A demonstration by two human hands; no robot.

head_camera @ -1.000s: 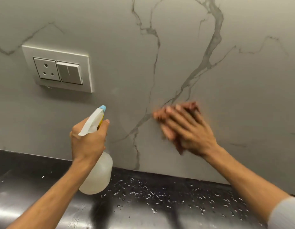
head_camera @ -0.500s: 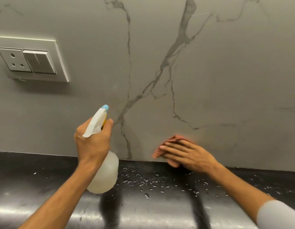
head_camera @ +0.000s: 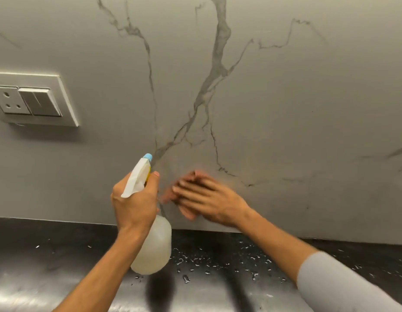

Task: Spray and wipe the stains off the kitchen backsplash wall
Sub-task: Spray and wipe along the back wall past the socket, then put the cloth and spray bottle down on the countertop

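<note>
left hand (head_camera: 134, 206) gripping spray bottle (head_camera: 151, 246) just beside backsplash (head_camera: 285, 109), right hand (head_camera: 209, 197) flat on backsplash — blurred, probably pressing reddish cloth (head_camera: 167, 197)

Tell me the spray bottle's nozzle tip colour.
Light blue nozzle tip on the spray bottle, seen in the head view.

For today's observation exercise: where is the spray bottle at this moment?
In the head view, the spray bottle is left of centre, gripped in the left hand above the wet black countertop, nozzle towards the backsplash wall, beside the wiping right hand.
</note>
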